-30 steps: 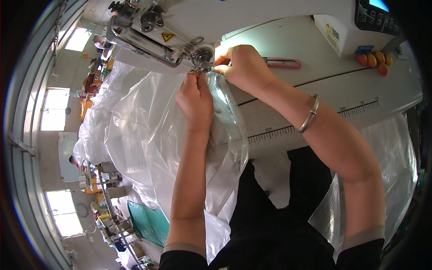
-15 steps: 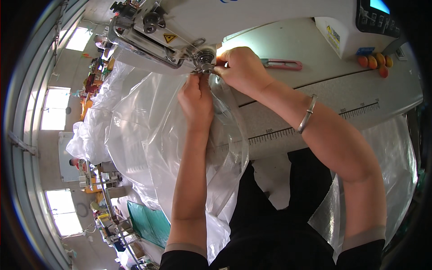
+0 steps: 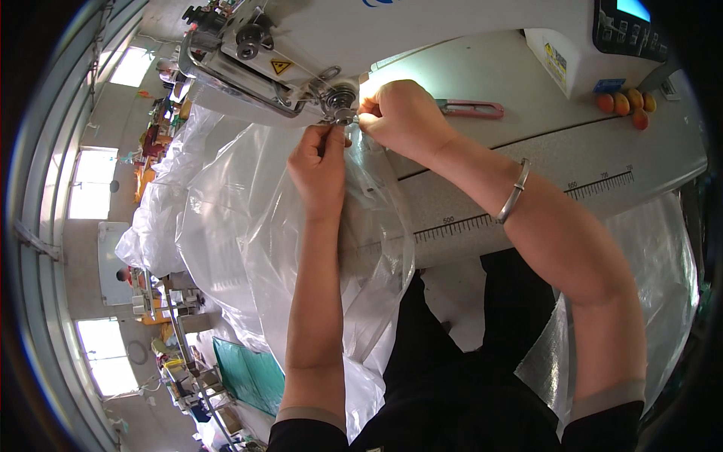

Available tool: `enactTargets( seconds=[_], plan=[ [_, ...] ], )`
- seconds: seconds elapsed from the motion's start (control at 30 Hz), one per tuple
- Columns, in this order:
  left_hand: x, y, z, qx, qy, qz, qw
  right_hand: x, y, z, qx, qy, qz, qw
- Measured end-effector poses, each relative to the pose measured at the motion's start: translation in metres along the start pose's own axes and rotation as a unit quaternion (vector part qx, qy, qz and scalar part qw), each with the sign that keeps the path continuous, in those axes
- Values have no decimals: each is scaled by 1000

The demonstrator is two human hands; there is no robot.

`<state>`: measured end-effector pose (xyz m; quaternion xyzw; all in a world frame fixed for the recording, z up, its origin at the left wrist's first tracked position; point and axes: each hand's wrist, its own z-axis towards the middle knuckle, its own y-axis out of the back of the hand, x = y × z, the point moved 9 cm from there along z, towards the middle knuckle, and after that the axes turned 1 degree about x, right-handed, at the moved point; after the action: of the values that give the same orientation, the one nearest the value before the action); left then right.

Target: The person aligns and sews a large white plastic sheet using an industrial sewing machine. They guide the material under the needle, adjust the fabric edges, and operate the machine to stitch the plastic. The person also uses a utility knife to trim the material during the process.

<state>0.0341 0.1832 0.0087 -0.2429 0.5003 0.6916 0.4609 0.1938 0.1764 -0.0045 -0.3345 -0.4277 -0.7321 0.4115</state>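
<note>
Under the head of a white sewing machine (image 3: 452, 30), a sheet of clear plastic (image 3: 241, 203) reaches up to the needle area. My left hand (image 3: 316, 169) pinches the plastic between thumb and forefinger, just in front of the round metal parts by the needle. Close beside it on the right, my right hand (image 3: 403, 113) has its fingers bent together at the sheet's edge, with the fingertips partly hidden. A loose strip of the plastic hangs down between my forearms. The needle itself cannot be made out.
Pink-handled thread snips (image 3: 474, 109) lie on the machine bed just right of my right hand. Several small orange-red fruits (image 3: 621, 103) rest farther right, by the machine's column. A ruler scale (image 3: 489, 218) runs along the table's front edge. More clear plastic (image 3: 655, 279) hangs at the right.
My left hand has shifted slightly left, and its thumb and forefinger now show more plainly in a pinch. The right hand has stayed nearly in place beside the needle area.
</note>
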Motion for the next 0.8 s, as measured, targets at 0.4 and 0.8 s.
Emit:
enactTargets(
  seconds=[0.4,0.8],
  plan=[
    [-10,-3,-1,-10,-70,102,992,3,-7,0,20,-1,-15,1000],
    [7,-2,4,-6,7,35,999,7,-8,2,-7,65,-58,996]
  ],
)
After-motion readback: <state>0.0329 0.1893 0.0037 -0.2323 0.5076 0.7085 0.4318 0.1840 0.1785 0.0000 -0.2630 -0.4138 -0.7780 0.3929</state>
